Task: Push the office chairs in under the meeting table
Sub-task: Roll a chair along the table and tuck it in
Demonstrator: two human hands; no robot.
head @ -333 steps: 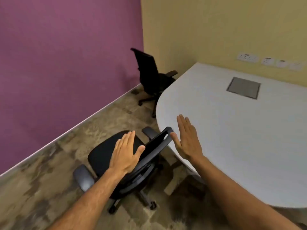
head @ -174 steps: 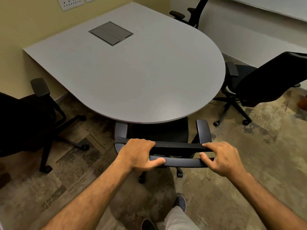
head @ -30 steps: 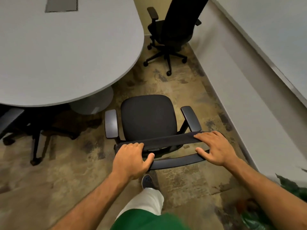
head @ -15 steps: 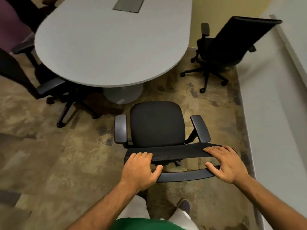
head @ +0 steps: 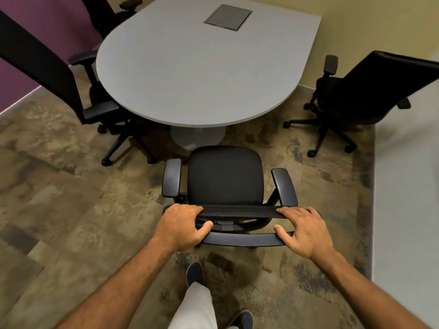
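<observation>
Office chair [head: 225,176] in the hands stands on the carpet [head: 59,198] just short of the meeting table [head: 204,65], seat front facing the table's rounded end, backrest toward the person. Seat is fully outside the tabletop edge; front edge of the seat sits near the table's pedestal base [head: 197,138]. Chair's front-to-back line runs straight at the table, roughly along the table's long axis. Backrest top rail runs crosswise, left to right. Armrests point forward on both sides of the seat.

Left hand [head: 181,227] wraps the left end of the backrest top, fingers over the rail, thumb below. Right hand [head: 303,231] grips the right end the same way, thumb on the lower bar. Both closed on the chair back.

Second chair [head: 78,91] at left, partly tucked, armrest under the table edge. Third chair [head: 361,91] at right stands apart from the table, back angled away. Fourth chair [head: 111,13] at far left corner, mostly hidden. Flap panel [head: 228,17] is set in the tabletop. One shoe [head: 195,274] is on the carpet behind the chair.
</observation>
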